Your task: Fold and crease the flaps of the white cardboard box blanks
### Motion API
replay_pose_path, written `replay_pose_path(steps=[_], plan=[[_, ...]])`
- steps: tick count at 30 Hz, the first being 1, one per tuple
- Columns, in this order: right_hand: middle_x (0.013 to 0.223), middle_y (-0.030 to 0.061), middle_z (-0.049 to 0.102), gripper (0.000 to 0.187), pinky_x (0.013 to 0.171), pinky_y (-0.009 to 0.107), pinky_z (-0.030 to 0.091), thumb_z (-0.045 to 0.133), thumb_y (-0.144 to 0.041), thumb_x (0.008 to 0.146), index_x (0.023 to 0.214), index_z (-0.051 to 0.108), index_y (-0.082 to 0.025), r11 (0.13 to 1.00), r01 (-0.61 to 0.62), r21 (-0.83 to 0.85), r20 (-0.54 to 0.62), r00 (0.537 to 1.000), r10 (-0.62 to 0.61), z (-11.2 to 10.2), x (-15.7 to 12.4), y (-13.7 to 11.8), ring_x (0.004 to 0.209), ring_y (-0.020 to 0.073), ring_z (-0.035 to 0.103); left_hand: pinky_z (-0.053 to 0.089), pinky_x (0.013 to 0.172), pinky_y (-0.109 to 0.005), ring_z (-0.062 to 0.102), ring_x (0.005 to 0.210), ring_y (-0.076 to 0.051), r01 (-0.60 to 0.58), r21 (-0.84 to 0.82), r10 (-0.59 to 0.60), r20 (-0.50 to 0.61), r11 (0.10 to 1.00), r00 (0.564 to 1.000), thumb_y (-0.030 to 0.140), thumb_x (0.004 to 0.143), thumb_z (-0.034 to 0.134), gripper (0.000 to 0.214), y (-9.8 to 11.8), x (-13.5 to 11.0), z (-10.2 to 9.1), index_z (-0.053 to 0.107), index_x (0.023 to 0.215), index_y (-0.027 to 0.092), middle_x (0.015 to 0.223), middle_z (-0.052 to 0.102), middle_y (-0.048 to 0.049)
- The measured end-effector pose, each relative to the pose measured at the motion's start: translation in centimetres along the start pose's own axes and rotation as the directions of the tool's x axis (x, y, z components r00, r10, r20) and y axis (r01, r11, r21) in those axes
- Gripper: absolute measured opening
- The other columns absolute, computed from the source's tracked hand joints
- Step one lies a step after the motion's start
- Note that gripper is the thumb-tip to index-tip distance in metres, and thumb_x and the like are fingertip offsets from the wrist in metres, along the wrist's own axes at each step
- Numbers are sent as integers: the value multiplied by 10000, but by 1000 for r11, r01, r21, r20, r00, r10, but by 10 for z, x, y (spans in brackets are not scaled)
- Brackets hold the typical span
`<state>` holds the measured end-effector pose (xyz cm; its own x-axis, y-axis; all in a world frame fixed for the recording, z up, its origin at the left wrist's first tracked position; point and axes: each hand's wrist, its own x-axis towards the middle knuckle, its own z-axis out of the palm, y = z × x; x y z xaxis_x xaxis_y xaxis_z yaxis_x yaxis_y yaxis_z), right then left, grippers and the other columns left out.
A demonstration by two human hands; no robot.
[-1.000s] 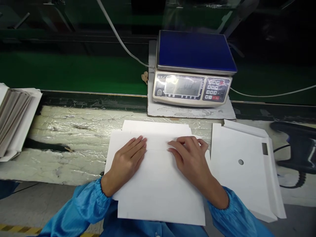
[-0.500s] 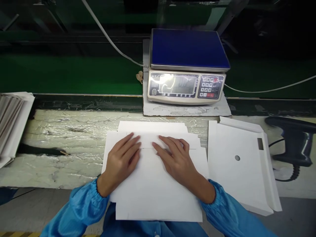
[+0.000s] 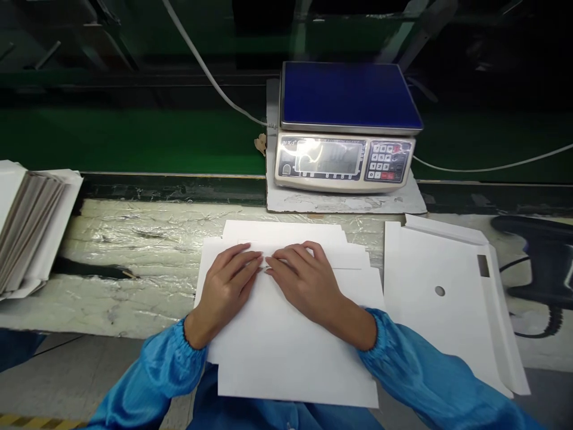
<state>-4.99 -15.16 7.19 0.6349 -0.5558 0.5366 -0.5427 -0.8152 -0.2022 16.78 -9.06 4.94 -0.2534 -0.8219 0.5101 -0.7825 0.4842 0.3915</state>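
Note:
A flat white cardboard sheet [image 3: 295, 358] with stepped, cut edges lies in front of me, its near edge reaching past the bench. My left hand [image 3: 228, 286] is on its upper left part, with fingers bent and held together at the crossways line. From the right, my right hand [image 3: 308, 283] meets it there, with curved fingers closing on the same line. The fingertips of both hands nearly touch near the middle of the sheet. They appear to pinch the cardboard at this line, though the undersides of the fingers are hidden.
Beyond the sheet stands a counting scale [image 3: 349, 137] with a blue pan, on a white board. On the right lies a white folded carton piece [image 3: 430, 322] with a round hole, beside a dark handheld scanner [image 3: 544, 257]. Stacked cardboard [image 3: 36, 221] stands at left.
My right hand has slid left along the line, so its fingertips come close to my left hand's. Its fingers are more curved. The whole view has shifted slightly.

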Motion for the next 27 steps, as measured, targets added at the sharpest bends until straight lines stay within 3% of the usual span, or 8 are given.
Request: replay_pose_path(steps=[9, 17, 27], plan=[[922, 30, 731, 84, 854, 390, 446, 673, -82, 994, 1034, 707, -148, 990, 108, -92, -45, 993, -112, 21, 4, -8, 877, 171, 583, 678, 1109, -487, 685, 1354, -267, -6, -67, 6, 8, 998, 1000, -10, 1002, 646, 458, -9, -6, -9, 656, 1411, 195, 1369, 751, -113], [840, 47, 679, 120, 837, 396, 480, 681, -34, 949, 997, 732, -132, 956, 225, -190, -98, 964, -246, 26, 4, -8, 828, 188, 535, 664, 1153, -490, 646, 1421, -332, -213, 152, 198, 108, 965, 974, -50, 973, 661, 486, -15, -8, -15, 602, 1449, 26, 1423, 708, -234], [822, 38, 648, 179, 846, 400, 482, 613, -44, 993, 899, 684, -179, 949, 251, -193, -70, 961, -268, 25, 7, -11, 827, 191, 526, 710, 1068, -464, 668, 1363, -411, -413, 335, 409, 87, 847, 908, -40, 939, 711, 407, -12, -3, -13, 641, 1337, -90, 1267, 757, -312]])
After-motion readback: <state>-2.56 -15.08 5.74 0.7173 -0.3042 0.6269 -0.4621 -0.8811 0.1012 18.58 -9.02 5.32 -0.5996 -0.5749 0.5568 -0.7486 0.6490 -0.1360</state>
